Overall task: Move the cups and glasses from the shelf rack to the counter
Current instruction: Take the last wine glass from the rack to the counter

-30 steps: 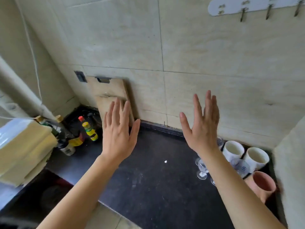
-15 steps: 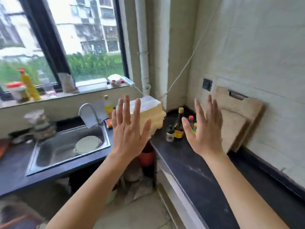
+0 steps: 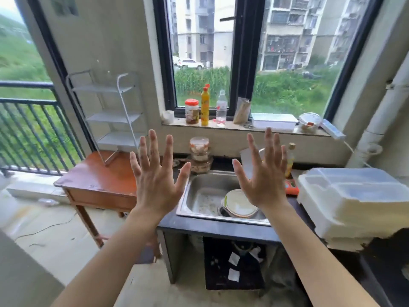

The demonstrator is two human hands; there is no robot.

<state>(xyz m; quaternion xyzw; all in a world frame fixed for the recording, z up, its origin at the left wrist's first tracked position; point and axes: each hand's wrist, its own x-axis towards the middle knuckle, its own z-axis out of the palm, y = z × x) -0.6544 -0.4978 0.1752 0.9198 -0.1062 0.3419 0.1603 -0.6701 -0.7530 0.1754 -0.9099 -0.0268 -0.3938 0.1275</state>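
Before the window [image 3: 243,63] and sink [image 3: 199,191], we hold our left hand [image 3: 156,185] and right hand [image 3: 264,180] up, fingers spread, gripping nothing.

In the left middle of the frame you have the shelf rack [image 3: 115,117] standing on a wooden table [image 3: 99,180]. Right of the table, at centre, the sink [image 3: 199,189] is set in the counter [image 3: 212,228], with dishes [image 3: 240,206] in its right half. Behind it, the windowsill [image 3: 234,127] carries a jar [image 3: 191,111], a squeeze bottle [image 3: 205,107] and a water bottle [image 3: 221,108] side by side. At the right edge, a lidded plastic box [image 3: 354,196] sits on the counter.
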